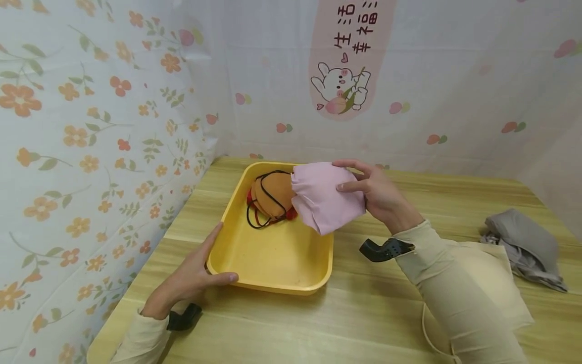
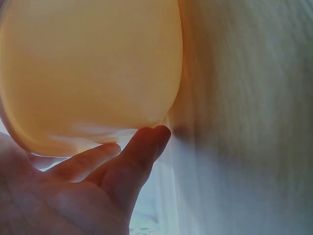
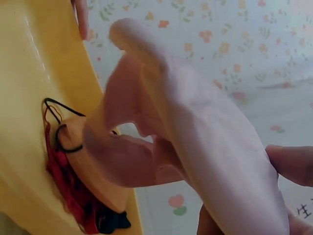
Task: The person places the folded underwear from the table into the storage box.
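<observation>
My right hand (image 1: pixel 384 194) pinches a folded pink cloth (image 1: pixel 325 197) by its right edge, thumb on the near face. The cloth hangs over the right side of a yellow plastic tray (image 1: pixel 273 289), with a loose fold drooping open in the right wrist view. At the tray's near left corner, my left hand (image 1: pixel 191 273) lies against the outside, thumb along the near rim. Its fingers (image 2: pixel 134 159) stretch out against the tray's outer wall in the left wrist view. Inside the tray, at the far end, rests an orange and red bundle with black cords (image 1: pixel 273 194), partly covered by the pink cloth.
A folded grey cloth (image 1: pixel 523 242) lies at the right of the wooden table (image 1: pixel 273 328). Beside it is a cream cloth item (image 1: pixel 495 283) with a strap, partly under my right sleeve. Printed curtains (image 1: pixel 268 81) hang behind and at the left.
</observation>
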Tool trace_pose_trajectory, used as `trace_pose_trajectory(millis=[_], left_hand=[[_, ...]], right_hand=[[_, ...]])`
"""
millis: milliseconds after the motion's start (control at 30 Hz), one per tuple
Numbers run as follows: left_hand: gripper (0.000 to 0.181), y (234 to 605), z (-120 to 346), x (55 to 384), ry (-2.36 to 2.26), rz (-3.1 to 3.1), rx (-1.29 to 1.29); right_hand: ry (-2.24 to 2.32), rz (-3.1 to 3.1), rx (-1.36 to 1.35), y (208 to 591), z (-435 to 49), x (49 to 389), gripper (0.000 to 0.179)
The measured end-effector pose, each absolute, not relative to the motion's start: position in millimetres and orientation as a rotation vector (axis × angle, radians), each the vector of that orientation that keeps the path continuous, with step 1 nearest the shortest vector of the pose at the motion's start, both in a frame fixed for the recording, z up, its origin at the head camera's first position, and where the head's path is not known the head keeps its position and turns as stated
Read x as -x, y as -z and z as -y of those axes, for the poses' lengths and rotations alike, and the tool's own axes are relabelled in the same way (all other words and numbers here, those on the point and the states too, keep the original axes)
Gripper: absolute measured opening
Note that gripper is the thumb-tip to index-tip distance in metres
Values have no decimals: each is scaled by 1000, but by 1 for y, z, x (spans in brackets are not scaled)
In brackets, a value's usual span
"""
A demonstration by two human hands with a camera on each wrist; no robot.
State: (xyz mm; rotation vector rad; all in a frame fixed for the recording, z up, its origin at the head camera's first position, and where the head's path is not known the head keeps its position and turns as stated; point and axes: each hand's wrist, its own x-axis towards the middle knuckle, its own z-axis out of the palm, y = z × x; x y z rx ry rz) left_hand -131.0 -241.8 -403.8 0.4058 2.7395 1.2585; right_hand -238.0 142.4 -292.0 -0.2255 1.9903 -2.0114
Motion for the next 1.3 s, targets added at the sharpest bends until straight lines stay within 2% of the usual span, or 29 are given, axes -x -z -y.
trace_pose_trajectory(millis=[667, 1300], left_hand=[[120, 402, 245, 130, -1265, -2760, -416], [119, 403, 243, 131, -1219, -2794, -440]], right_hand=[[1842, -1990, 296, 301, -64, 257, 51], [1519, -2103, 328, 329, -17, 250, 46]])
